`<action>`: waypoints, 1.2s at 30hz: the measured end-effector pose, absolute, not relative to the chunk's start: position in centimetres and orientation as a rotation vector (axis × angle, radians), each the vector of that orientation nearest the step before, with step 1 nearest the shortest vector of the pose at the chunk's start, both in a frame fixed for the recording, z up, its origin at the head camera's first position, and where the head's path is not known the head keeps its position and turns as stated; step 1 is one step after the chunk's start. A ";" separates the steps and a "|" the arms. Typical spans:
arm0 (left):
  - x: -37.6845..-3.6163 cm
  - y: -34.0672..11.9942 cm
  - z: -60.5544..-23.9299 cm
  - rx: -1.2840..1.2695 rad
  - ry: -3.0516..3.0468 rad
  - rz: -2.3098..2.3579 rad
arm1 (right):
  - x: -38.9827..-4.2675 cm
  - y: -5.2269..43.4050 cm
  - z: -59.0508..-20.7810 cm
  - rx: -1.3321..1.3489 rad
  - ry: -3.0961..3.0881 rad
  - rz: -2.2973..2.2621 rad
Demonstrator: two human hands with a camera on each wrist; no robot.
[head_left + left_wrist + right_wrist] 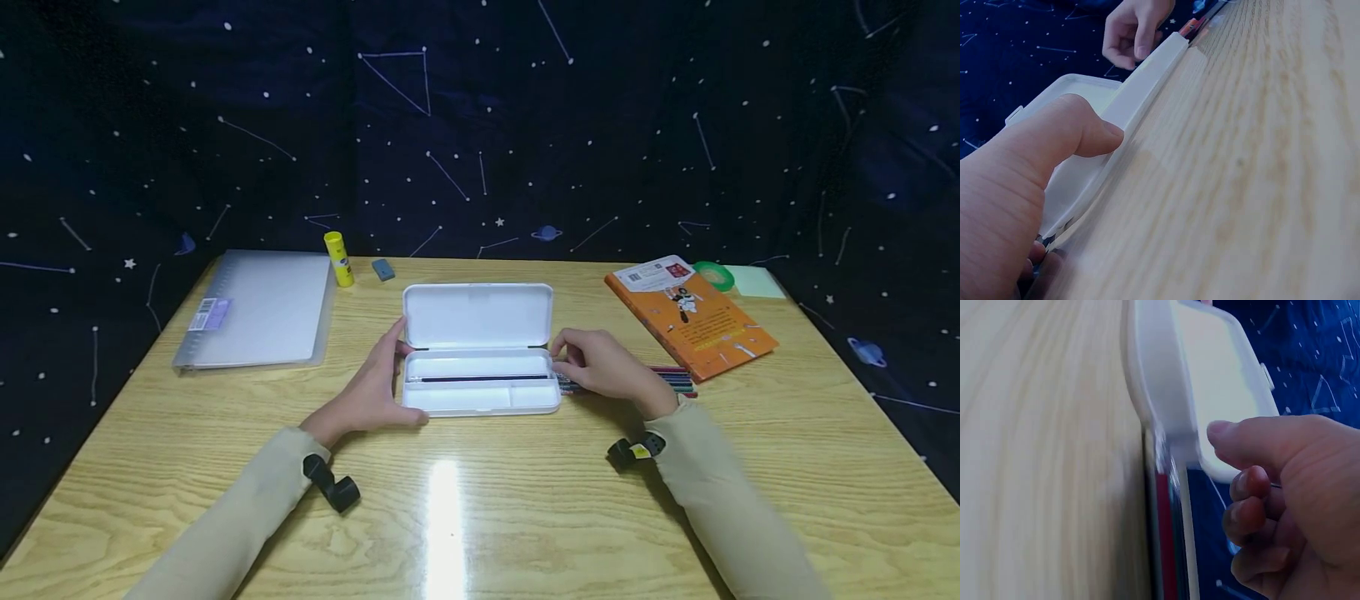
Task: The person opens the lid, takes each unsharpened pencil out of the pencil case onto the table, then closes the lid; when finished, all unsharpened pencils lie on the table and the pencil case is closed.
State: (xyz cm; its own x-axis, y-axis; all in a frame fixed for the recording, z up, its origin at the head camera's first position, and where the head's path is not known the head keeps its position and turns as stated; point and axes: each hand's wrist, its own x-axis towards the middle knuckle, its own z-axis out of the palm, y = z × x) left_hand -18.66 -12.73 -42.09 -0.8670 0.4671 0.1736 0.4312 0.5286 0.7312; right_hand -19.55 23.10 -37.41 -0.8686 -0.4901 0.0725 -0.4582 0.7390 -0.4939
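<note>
A white pencil case (pixel 480 407) lies with its lid (pixel 477 315) raised, and one dark pencil (pixel 483 379) rests lengthwise in its upper compartment. My left hand (pixel 371 387) holds the case by its left end, thumb (pixel 1094 134) along the front wall and fingers round toward the back corner. Just over the right end of the case is my right hand (pixel 600 362), fingers loosely curled with nothing showing between them. Several coloured pencils (pixel 678 379) lie on the table to the right of the case, partly hidden under that hand.
A clear-covered ring binder (pixel 258 308) lies at the left, with a yellow glue stick (pixel 339 260) and a blue-grey eraser (pixel 383 269) beside it. An orange book (pixel 697 325), a green tape roll (pixel 714 276) and pale green paper (pixel 757 282) lie back right.
</note>
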 end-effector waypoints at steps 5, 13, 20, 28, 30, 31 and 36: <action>-18.7 -12.7 -42.1 0.801 2.700 1.292 | -20.1 21.0 -37.7 -0.846 2.817 -0.775; -18.5 -12.8 -42.2 0.784 2.684 1.294 | -20.9 18.1 -37.7 -0.985 2.798 -0.656; -18.7 -12.8 -42.2 0.804 2.700 1.302 | -21.3 15.2 -37.5 -1.049 2.786 -0.599; -18.9 -12.8 -42.4 0.823 2.715 1.299 | -21.2 13.8 -37.5 -1.003 2.827 -0.536; -18.9 -12.9 -42.5 0.821 2.720 1.298 | -21.1 13.6 -37.5 -0.987 2.839 -0.517; -19.0 -12.9 -42.5 0.821 2.720 1.298 | -21.0 13.6 -37.5 -0.983 2.844 -0.508; -18.9 -12.8 -42.5 0.807 2.712 1.291 | -20.8 13.8 -37.3 -0.981 2.864 -0.504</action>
State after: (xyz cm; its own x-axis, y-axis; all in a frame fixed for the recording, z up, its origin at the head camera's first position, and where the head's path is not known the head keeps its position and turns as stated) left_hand -18.95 -12.78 -42.53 -0.8649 0.4652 0.1884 0.4395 0.5207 0.7319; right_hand -20.77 13.85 -37.31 -0.7932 -0.6078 0.0368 -0.5839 0.7421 -0.3293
